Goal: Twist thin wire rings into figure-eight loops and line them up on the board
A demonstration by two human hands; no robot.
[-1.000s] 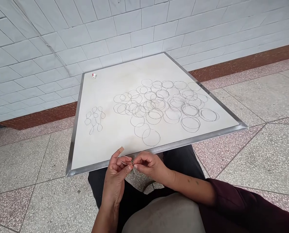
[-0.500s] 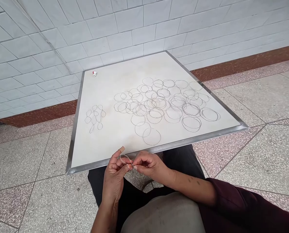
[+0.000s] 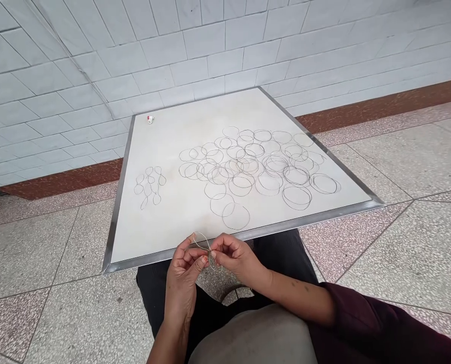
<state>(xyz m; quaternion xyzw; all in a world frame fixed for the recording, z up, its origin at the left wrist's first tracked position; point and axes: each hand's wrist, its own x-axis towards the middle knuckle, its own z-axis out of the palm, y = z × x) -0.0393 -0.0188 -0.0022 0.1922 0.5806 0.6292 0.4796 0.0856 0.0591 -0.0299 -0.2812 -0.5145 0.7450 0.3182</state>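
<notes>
A thin wire loop [image 3: 200, 239], crossed in the middle into two lobes, is between my hands just off the table's front edge. My left hand [image 3: 185, 268] holds it with thumb and fingers closed at the crossing. My right hand [image 3: 235, 258] pinches the same crossing from the right. One lobe rises over the table edge, the other hangs below the fingertips. On the white table [image 3: 164, 136] lie many overlapping wire rings [image 3: 236, 216] at the centre and right, and several small twisted loops [image 3: 157, 199] at the left.
A small white and red object [image 3: 150, 120] sits near the table's back left corner. A metal rim [image 3: 304, 220] borders the table. My knees are under its front edge. Behind it stands a white tiled wall [image 3: 202, 65].
The wire loop has turned more upright, and its lower lobe now shows below my fingers. My left hand has shifted slightly right. The view has tilted a little.
</notes>
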